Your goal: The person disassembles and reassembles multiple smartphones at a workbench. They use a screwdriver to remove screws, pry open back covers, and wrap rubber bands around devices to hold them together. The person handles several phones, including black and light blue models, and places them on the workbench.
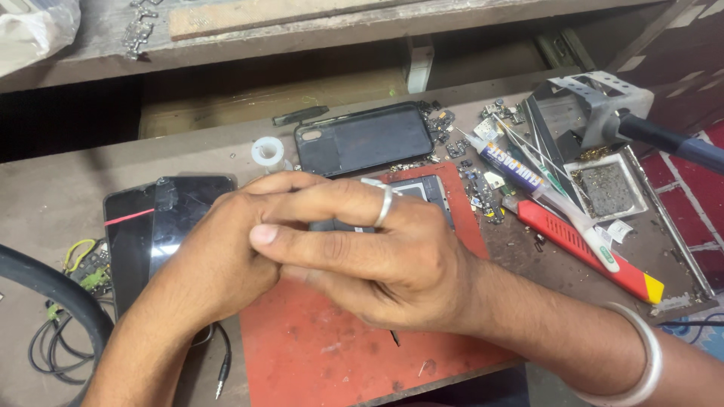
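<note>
Right hand [377,249]: laid over left, fingers pointing left; grip could not be told.
Left hand [219,256]: curled, contents hidden.
Opened phone [430,192]: partly covered on red mat [317,339]; long axis could not be told.

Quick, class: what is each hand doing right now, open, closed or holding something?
Left hand: fingers curled, tucked under the right; any grip is hidden, cannot tell.
Right hand: fingers extended over the left hand, above a phone on the red mat; hold cannot be told.
</note>
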